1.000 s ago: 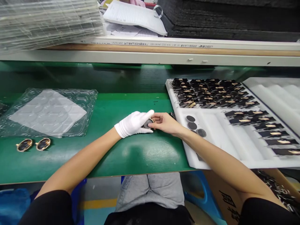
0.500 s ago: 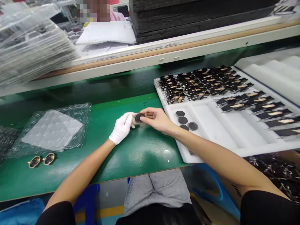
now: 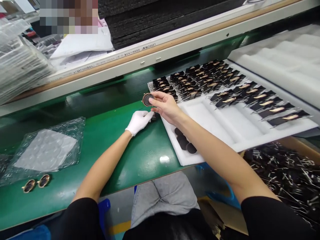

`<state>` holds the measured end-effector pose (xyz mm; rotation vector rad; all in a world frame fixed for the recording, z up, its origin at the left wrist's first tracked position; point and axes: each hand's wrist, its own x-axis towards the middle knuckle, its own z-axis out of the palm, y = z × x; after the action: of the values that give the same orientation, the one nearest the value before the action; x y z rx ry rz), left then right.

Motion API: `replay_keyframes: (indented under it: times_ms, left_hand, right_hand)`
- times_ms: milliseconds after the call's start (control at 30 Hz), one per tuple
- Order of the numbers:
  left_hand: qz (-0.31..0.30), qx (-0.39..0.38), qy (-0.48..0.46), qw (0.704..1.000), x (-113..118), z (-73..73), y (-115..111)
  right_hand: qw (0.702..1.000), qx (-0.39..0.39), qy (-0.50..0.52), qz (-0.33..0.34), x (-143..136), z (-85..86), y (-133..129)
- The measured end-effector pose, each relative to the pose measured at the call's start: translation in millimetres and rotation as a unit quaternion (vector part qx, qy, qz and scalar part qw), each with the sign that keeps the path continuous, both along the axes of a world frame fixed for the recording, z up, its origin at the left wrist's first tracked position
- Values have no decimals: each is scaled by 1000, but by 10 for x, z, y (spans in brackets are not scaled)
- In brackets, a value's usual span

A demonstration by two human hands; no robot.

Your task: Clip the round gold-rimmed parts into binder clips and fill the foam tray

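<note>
Raised over the green table, my right hand (image 3: 166, 106) grips a gold-rimmed round piece (image 3: 148, 99) with a dark disc face, thumb on its front. Just below it is my left hand (image 3: 140, 122) in a white glove, its fingers drawn together at a small dark thing by the tray's left edge; what they hold is partly hidden. Several black discs (image 3: 183, 142) lie in the front left of the white foam tray (image 3: 217, 120), partly behind my right forearm. Two similar gold-rimmed round pieces (image 3: 44, 181) rest on the table at the left.
Rows of black parts with gold pieces and metal pins (image 3: 207, 78) fill the tray's back and right. A clear plastic tray with a white sheet (image 3: 46, 150) lies left. Below right stands a box of black parts (image 3: 287, 180). A shelf rail (image 3: 140, 55) crosses behind; a person sits beyond.
My right hand has lifted the gold-rimmed piece up and away from my left hand. The gloved hand has shifted right, toward the foam tray. The view has turned to the right.
</note>
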<state>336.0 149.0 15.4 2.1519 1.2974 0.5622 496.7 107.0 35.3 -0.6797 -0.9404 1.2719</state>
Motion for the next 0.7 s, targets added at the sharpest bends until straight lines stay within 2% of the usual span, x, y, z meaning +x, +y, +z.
replay_keyframes:
  times_ms: [67, 133, 233, 333, 433, 500, 600, 700]
  left_hand:
    - [70, -4, -72, 995, -235, -10, -64]
    - [100, -8, -128, 987, -470, -28, -159]
    - [79, -32, -162, 983, -706, -58, -325]
    - [61, -65, -162, 983, -810, -77, -471]
    - [42, -83, -132, 987, -881, -55, -552]
    - [32, -52, -89, 994, -937, -7, -563]
    - [19, -7, 11, 1000, -1023, 84, -537]
    - [-13, 3, 101, 995, -1101, 119, -509]
  right_hand:
    - [999, -8, -37, 15, -21, -16, -16]
    - [996, -27, -83, 30, -80, -54, -45]
    - [987, -50, -125, 82, -231, -157, -99]
    - [972, -57, -155, 165, -372, -267, -153]
    - [963, -50, -174, 198, -419, -326, -193]
    - [962, -40, -172, 208, -411, -329, -212]
    - [961, -28, -164, 220, -399, -307, -237]
    - [959, -23, -167, 227, -414, -286, -262]
